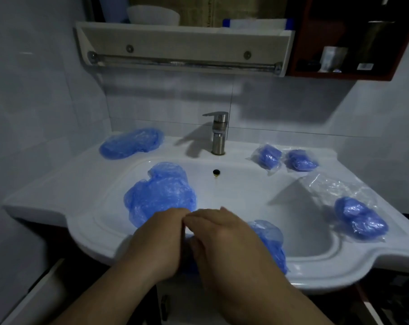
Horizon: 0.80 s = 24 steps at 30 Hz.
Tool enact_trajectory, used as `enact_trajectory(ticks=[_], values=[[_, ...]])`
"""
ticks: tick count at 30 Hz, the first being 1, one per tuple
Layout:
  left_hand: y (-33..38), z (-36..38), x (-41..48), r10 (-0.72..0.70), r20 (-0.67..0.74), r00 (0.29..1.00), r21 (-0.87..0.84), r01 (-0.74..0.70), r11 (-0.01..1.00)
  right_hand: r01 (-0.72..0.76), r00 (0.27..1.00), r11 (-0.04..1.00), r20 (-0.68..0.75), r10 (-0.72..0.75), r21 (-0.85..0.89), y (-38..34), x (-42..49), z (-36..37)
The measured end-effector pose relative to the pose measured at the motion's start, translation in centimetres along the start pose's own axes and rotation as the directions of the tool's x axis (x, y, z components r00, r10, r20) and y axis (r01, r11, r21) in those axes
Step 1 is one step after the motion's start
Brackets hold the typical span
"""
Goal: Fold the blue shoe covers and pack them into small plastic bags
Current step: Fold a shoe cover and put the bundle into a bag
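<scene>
A blue shoe cover (270, 240) lies on the front rim of the white sink (93, 233), mostly hidden under my hands. My left hand (162, 233) and my right hand (218, 235) lie side by side on it, backs up, fingertips curled down onto the plastic. A loose heap of blue shoe covers (161, 193) sits in the basin's left side. Another loose heap (132, 143) lies at the back left. Two packed bags (268, 157) (300, 160) lie at the back right. A third packed bag (360, 218) lies at the right.
A pile of clear small plastic bags (332, 186) lies on the right rim. A steel tap (218, 133) stands behind the basin, above the drain hole (216, 172). A shelf with a towel rail (182, 63) hangs overhead. A dark cabinet (344, 36) is at the upper right.
</scene>
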<state>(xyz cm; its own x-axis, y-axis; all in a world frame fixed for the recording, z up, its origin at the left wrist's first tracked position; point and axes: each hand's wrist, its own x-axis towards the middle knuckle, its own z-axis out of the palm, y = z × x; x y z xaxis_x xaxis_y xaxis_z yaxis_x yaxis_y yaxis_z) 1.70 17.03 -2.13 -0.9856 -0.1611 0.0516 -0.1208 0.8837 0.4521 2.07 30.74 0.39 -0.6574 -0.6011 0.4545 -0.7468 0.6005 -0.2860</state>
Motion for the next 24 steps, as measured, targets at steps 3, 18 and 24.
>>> enact_trajectory(ticks=[3,18,24], values=[[-0.1,-0.2,-0.2,-0.012,-0.015,1.000,-0.058,0.011,0.998,-0.049,0.952,0.980,0.287,0.104,-0.193,1.4,-0.3,0.8],[0.6,0.1,-0.3,0.043,-0.093,0.995,0.254,-0.018,0.967,-0.301,0.759,0.930,0.538,0.368,-0.211,5.7,-1.9,-1.2],[-1.0,-0.4,-0.1,0.125,-0.207,0.970,0.430,-0.025,0.902,-0.264,0.805,0.940,0.489,0.338,-0.214,6.3,-2.6,-1.2]])
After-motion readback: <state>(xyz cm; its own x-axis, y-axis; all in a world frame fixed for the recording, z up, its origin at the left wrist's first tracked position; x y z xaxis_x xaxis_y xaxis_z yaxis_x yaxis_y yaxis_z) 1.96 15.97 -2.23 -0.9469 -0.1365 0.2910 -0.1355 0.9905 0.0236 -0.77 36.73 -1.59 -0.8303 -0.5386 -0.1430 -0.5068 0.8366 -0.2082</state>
